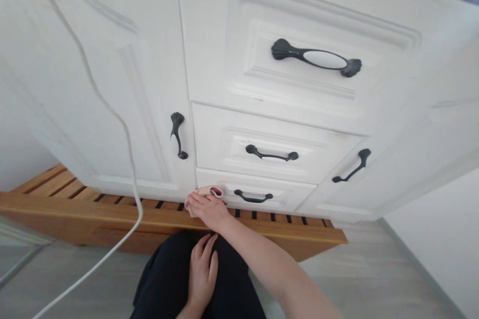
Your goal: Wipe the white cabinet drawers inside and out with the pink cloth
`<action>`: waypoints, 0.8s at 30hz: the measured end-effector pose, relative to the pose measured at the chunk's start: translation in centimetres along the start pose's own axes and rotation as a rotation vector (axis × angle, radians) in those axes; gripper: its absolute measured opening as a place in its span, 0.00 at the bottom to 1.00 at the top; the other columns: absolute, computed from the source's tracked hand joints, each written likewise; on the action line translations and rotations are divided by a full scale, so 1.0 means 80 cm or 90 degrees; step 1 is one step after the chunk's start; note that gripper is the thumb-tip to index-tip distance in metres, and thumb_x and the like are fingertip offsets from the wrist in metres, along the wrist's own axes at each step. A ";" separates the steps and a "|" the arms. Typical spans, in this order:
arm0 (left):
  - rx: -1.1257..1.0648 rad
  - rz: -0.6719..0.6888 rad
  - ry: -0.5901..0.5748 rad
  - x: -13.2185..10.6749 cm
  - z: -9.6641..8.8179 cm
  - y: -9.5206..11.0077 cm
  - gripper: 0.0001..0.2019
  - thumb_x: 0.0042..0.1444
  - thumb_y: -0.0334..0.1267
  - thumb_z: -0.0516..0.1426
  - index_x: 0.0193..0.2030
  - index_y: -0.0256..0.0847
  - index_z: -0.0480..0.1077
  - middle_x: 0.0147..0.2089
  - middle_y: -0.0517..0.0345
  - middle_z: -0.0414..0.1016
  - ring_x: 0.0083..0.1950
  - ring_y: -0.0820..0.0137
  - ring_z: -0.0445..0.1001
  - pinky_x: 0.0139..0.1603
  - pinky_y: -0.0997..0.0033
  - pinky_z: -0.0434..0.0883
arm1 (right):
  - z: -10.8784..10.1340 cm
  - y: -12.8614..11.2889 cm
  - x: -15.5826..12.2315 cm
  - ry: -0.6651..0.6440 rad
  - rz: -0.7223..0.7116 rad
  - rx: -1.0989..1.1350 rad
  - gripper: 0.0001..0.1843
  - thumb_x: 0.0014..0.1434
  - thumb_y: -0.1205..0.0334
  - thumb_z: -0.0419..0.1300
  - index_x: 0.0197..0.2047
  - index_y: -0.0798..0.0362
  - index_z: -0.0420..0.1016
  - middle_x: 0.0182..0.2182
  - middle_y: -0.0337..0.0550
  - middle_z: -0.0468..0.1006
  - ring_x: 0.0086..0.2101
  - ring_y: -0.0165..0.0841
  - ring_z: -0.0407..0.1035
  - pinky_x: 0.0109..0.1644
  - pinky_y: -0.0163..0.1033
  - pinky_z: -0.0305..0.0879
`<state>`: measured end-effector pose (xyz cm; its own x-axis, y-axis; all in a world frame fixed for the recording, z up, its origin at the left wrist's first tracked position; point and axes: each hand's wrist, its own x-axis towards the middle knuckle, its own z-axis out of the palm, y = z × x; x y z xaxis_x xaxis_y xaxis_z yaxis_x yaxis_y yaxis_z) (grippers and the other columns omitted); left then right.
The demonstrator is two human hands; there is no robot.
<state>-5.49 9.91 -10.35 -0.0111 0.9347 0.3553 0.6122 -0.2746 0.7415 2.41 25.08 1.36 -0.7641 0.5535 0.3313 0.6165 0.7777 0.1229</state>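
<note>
My right hand presses a pale pink cloth with a reddish inner side against the lower left corner of the bottom drawer. The cloth bunches up around the fingers and reaches the slatted wooden bench below. My left hand lies on my dark trousers, fingers loosely stretched out, with nothing in it. Just right of the cloth is the bottom drawer's dark handle.
White drawers with dark handles, such as the top drawer handle, rise ahead. Cabinet doors flank them, with a left door handle and right door handle. A white cable hangs across the left side. Grey floor shows below.
</note>
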 end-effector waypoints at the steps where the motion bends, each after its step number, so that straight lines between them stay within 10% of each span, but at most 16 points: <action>1: -0.003 -0.004 0.000 0.001 0.000 0.001 0.20 0.65 0.39 0.48 0.62 0.46 0.65 0.60 0.49 0.65 0.62 0.58 0.64 0.63 0.46 0.67 | 0.003 0.010 -0.018 -0.014 -0.008 -0.003 0.18 0.71 0.66 0.46 0.60 0.50 0.67 0.65 0.40 0.67 0.65 0.25 0.56 0.58 0.37 0.63; 13: -0.006 0.014 0.010 0.003 0.007 -0.002 0.20 0.64 0.41 0.49 0.61 0.48 0.66 0.60 0.50 0.66 0.61 0.58 0.67 0.62 0.46 0.69 | -0.108 0.140 -0.310 -0.126 0.105 -0.109 0.20 0.63 0.72 0.56 0.55 0.42 0.73 0.56 0.38 0.77 0.55 0.33 0.69 0.51 0.40 0.65; 24: 0.048 0.030 0.003 -0.002 0.010 -0.017 0.21 0.65 0.46 0.48 0.62 0.48 0.66 0.60 0.49 0.67 0.61 0.57 0.68 0.62 0.44 0.70 | -0.147 0.098 -0.427 0.128 0.627 -0.089 0.18 0.52 0.74 0.53 0.43 0.50 0.75 0.44 0.50 0.76 0.44 0.42 0.70 0.50 0.50 0.67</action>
<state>-5.70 10.30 -11.89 0.0158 0.9197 0.3923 0.6700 -0.3010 0.6786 35.59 8.76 2.01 0.1343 0.8593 0.4935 0.9815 -0.0467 -0.1857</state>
